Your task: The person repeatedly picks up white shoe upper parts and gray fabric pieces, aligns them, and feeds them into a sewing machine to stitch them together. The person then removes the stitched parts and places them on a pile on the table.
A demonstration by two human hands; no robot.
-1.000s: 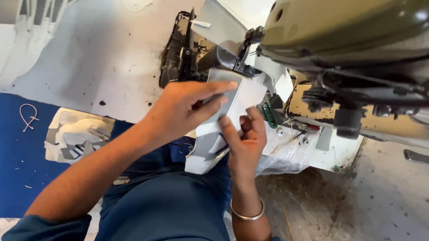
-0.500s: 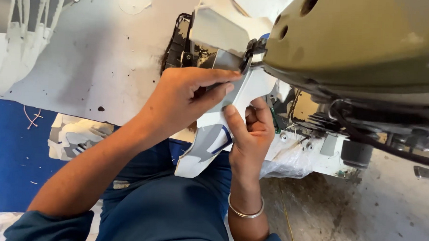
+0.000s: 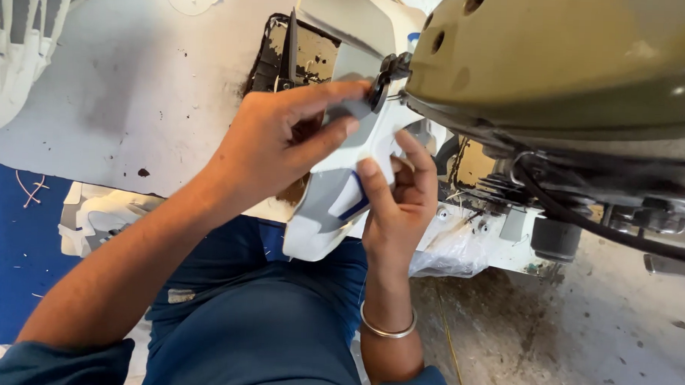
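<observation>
A white and grey shaped piece of material [image 3: 328, 207] with a blue edge hangs over my lap, its upper end under the head of an olive-green sewing machine [image 3: 567, 64]. My left hand [image 3: 287, 141] grips the top of the piece from the left, thumb and fingers pinched on it by the black part at the machine's needle end [image 3: 383, 80]. My right hand [image 3: 399, 198] holds the piece from the right, thumb on its face and fingers curled behind. A metal bangle [image 3: 387, 331] circles my right wrist.
The stained white machine table [image 3: 133, 94] spreads to the left. More cut white pieces [image 3: 99, 214] lie on a blue surface [image 3: 6, 264] at lower left. A black cable [image 3: 584, 224] and machine parts hang under the head at right, above a dusty floor [image 3: 580, 345].
The view has closed in on the machine head. Both hands have raised the piece toward the needle end, and my left hand's fingers now pinch its top.
</observation>
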